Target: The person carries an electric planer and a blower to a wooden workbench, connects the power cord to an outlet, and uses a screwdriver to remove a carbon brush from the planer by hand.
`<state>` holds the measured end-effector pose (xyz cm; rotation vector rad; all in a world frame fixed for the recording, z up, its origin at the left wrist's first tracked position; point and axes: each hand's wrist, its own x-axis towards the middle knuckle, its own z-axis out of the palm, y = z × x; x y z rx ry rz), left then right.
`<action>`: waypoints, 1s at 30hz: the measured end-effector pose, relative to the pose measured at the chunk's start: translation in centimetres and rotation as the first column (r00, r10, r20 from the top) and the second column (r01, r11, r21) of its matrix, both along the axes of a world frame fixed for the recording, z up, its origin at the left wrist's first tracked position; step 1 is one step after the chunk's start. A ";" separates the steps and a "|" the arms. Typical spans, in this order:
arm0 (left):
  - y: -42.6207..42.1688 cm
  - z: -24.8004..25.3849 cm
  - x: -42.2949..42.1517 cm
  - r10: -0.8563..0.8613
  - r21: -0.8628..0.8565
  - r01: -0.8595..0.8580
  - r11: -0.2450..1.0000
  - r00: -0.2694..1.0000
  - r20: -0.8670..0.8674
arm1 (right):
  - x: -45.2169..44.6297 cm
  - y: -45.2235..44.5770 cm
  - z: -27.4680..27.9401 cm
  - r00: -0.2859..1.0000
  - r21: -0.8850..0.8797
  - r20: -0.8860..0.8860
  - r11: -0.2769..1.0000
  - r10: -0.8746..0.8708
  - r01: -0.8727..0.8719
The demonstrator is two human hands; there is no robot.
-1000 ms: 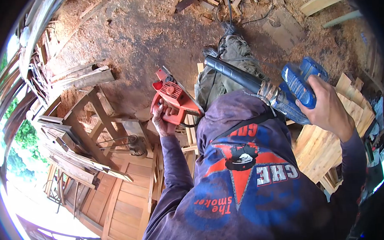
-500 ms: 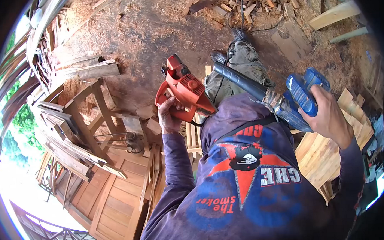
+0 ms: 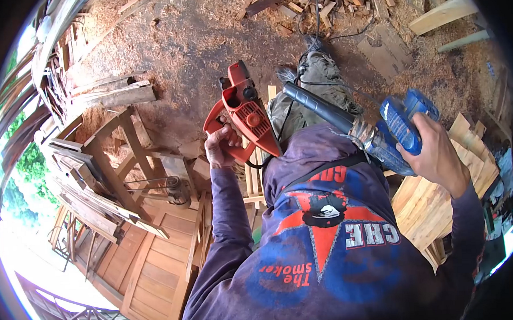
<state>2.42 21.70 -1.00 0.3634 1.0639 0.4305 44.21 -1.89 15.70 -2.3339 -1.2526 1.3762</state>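
My left hand is wrapped round the handle of a red power planer, which is tilted with its pointed end toward my shirt. On the right, my right hand grips a blue cordless blower by its upper part. The blower's black nozzle points up and left, across my trousers. Tan tape is wound round the joint between nozzle and blower body. A dark cord hangs from the planer beside my waist.
Wooden frames and stacked boards stand at the left, with a panelled door below them. Pale boards lie at the right. Wood offcuts and a cable lie on the shaving-covered floor ahead.
The planer has risen and turned in my left hand, showing more of its side. The blower has stayed nearly in place in my right hand. The view has shifted slightly.
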 end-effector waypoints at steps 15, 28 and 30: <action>1.7 -3.1 0.5 0.032 -0.172 -0.042 0.984 0.998 -0.059 | -0.7 -0.8 0.7 0.999 0.010 0.027 0.999 -0.046 0.046; 1.9 -1.8 1.0 0.020 -0.090 -0.016 0.996 0.999 0.043 | -0.9 0.4 1.4 0.999 -0.002 0.026 0.999 -0.045 0.045; 1.9 -1.5 1.3 0.014 -0.095 -0.009 0.995 0.998 0.058 | -1.0 0.6 1.5 0.998 -0.010 0.034 0.999 -0.052 0.053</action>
